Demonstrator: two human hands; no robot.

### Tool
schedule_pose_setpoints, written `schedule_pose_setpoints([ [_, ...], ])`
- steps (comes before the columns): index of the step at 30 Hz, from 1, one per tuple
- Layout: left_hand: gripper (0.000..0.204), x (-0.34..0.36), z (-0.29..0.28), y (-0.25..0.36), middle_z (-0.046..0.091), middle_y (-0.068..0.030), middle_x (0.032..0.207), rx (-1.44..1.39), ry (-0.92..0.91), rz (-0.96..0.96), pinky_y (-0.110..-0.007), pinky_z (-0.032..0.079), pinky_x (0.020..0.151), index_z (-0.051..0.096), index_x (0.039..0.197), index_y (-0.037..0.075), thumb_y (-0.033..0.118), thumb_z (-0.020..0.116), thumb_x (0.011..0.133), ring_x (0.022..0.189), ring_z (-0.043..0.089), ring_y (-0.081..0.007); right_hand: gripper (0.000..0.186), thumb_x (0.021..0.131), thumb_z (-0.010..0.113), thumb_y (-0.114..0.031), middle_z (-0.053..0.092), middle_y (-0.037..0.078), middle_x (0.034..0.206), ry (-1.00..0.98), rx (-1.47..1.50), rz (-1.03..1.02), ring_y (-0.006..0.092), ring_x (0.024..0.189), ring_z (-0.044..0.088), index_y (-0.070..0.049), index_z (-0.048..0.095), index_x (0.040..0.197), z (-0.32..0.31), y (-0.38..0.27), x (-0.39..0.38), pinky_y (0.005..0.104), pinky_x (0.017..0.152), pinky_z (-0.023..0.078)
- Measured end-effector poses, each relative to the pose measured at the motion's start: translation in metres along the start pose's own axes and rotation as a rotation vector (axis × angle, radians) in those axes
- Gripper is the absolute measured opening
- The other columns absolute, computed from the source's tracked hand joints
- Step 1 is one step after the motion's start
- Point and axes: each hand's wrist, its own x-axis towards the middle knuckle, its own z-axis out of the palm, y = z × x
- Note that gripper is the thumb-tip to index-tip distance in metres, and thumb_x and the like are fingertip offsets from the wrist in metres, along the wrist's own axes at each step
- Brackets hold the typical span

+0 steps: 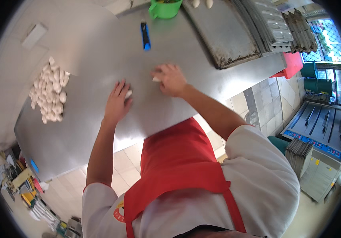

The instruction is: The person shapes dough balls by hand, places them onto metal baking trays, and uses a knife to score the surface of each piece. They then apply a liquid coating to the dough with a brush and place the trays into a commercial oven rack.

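On the steel table [99,119], my left hand [116,104] is curved around a small whitish piece of dough [128,94], which shows between its forefinger and thumb. My right hand [172,81] lies farther right and slightly farther away. Its bent fingers cover part of another whitish piece of dough [156,79], which peeks out at the hand's left edge. Both hands rest low on the tabletop, apart from each other. A pile of small, pale, shaped dough pieces [49,93] lies at the left.
A blue and black cutter-like tool [145,36] lies beyond my hands, near a green plastic container [166,8]. A dark-edged baking tray [222,31] holds a few dough pieces at its far end. Stacked trays [267,23] stand beside it. A steel machine [317,127] stands at the right.
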Motion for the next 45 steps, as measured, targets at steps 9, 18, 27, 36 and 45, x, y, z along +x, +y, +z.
schedule_pose_setpoints([
  [9, 0.033, 0.149, -0.023, 0.121, 0.074, -0.0099, 0.114, -1.316, 0.161, -0.526, -0.033, 0.057, 0.09, 0.066, 0.129, -0.004, 0.016, 0.072, 0.104, 0.105, 0.069, -0.0172, 0.057, 0.088, 0.087, -0.023, 0.075, 0.012, 0.107, 0.696, 0.744, 0.397, 0.02, 0.094, 0.074, -0.006, 0.066, 0.138, -0.191, 0.184, 0.045, 0.0333, 0.084, 0.06],
  [18, 0.04, 0.377, 0.051, 0.234, 0.071, -0.0077, 0.117, -1.509, 0.019, -0.583, -0.03, 0.054, 0.09, 0.065, 0.134, -0.005, 0.018, 0.075, 0.103, 0.104, 0.066, -0.0145, 0.06, 0.089, 0.086, -0.031, 0.07, 0.02, 0.12, 0.766, 0.112, 0.704, 0.0262, 0.101, 0.073, 0.005, 0.065, 0.133, -0.164, 0.466, 0.121, 0.038, 0.084, 0.06],
  [27, 0.055, 0.409, 0.052, 0.248, 0.063, -0.0146, 0.144, -1.424, 0.001, -0.553, -0.039, 0.046, 0.112, 0.057, 0.147, -0.005, 0.038, 0.052, 0.113, 0.13, 0.061, -0.0255, 0.048, 0.089, 0.083, -0.007, 0.068, 0.014, 0.123, 0.754, 1.033, 0.549, 0.0205, 0.1, 0.071, 0.0, 0.067, 0.134, -0.149, 0.288, 0.046, 0.0316, 0.079, 0.061],
  [36, 0.037, 0.173, -0.011, 0.13, 0.064, -0.0158, 0.143, -0.888, 0.237, -0.549, -0.038, 0.046, 0.115, 0.063, 0.14, -0.003, 0.018, 0.055, 0.112, 0.135, 0.06, -0.0259, 0.056, 0.085, 0.091, -0.021, 0.067, 0.018, 0.114, 0.56, 0.37, 0.612, 0.028, 0.083, 0.072, -0.001, 0.068, 0.132, -0.098, 0.296, 0.081, 0.0396, 0.075, 0.059],
  [45, 0.025, 0.006, -0.076, -0.076, 0.074, -0.0173, 0.117, -0.311, 0.573, -0.663, -0.041, 0.058, 0.093, 0.072, 0.122, 0.002, 0.011, 0.072, 0.099, 0.11, 0.072, -0.0346, 0.04, 0.094, 0.082, -0.02, 0.066, 0.012, 0.114, 0.447, 0.338, 0.505, 0.0201, 0.084, 0.065, -0.002, 0.07, 0.128, -0.085, 0.124, 0.097, 0.0306, 0.072, 0.053],
])
